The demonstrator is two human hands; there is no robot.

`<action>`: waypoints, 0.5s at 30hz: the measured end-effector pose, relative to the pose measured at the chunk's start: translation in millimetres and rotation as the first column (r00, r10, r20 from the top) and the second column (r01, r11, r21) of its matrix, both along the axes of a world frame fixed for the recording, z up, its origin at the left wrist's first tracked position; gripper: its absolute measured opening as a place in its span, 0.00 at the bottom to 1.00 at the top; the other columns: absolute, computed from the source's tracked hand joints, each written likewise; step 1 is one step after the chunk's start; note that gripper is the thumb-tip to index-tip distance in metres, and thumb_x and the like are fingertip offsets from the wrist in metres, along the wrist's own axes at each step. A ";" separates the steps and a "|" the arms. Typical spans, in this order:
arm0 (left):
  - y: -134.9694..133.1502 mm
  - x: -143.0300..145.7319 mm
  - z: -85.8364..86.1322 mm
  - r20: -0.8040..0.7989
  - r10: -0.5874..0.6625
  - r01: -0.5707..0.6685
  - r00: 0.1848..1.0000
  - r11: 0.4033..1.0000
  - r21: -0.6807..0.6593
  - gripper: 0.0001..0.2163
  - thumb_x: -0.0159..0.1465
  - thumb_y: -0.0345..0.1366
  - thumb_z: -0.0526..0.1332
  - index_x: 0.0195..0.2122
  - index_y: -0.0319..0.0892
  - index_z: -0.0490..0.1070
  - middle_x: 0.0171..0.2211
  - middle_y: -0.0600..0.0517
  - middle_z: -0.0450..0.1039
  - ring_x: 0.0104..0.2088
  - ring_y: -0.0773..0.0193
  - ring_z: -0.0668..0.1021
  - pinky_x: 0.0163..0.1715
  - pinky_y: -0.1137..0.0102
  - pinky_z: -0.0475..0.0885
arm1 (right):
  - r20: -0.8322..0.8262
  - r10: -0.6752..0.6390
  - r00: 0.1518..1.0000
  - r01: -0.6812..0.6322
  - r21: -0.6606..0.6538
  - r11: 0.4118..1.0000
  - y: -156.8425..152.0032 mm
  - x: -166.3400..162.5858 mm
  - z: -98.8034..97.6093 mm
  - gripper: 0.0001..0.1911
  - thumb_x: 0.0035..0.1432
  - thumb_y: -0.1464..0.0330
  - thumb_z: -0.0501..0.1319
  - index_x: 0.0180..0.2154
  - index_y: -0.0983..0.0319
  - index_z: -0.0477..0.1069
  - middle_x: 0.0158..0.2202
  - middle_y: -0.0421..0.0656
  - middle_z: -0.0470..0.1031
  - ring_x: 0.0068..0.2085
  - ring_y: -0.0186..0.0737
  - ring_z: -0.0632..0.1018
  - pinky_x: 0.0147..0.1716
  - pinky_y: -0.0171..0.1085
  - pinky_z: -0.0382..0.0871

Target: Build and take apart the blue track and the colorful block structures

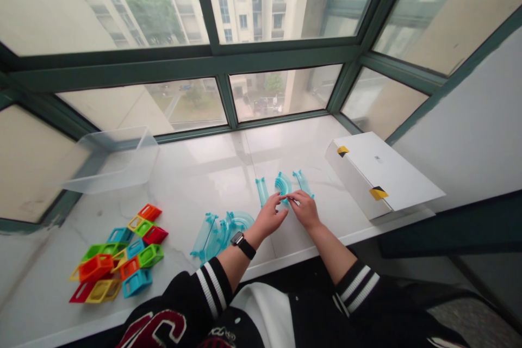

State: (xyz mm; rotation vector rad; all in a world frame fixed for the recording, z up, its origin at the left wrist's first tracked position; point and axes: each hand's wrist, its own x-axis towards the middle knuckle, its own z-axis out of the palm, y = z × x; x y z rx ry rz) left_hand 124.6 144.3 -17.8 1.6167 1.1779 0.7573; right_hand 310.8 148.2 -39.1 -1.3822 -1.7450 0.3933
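Three clear blue track pieces lie in a row on the white sill [196, 174]: a straight one [261, 190], a curved one [282, 183] and another straight one [303, 181]. My left hand [269, 217], with a black watch on the wrist, reaches its fingertips to the curved piece. My right hand [304, 207] meets it there, fingers pinched at the near end of that piece. Both hands touch each other at the fingertips. What exactly sits between the fingers is too small to make out.
A heap of more blue track pieces [220, 231] lies near my left forearm. Several coloured square frames [118, 255] sit at the left. A clear plastic tub [112, 160] stands at the back left, a white box [381, 176] at the right.
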 end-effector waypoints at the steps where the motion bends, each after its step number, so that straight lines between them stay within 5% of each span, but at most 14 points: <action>1: 0.0 0.1 -0.3 -0.001 0.000 0.000 1.000 1.000 -0.001 0.22 0.64 0.34 0.65 0.61 0.47 0.73 0.71 0.40 0.62 0.55 0.52 0.79 0.49 0.58 0.81 | 0.002 -0.003 1.000 0.003 -0.004 1.000 0.1 0.3 -0.6 0.11 0.68 0.69 0.62 0.44 0.55 0.84 0.39 0.45 0.81 0.42 0.47 0.81 0.46 0.44 0.75; 15: 0.5 1.4 -4.3 0.009 0.014 -0.014 1.000 1.000 -0.012 0.21 0.64 0.34 0.66 0.60 0.47 0.74 0.70 0.40 0.63 0.55 0.53 0.79 0.49 0.58 0.81 | 0.003 0.019 1.000 -0.019 -0.032 0.999 0.4 3.1 -3.2 0.14 0.67 0.69 0.61 0.50 0.55 0.82 0.40 0.45 0.81 0.39 0.45 0.80 0.46 0.44 0.76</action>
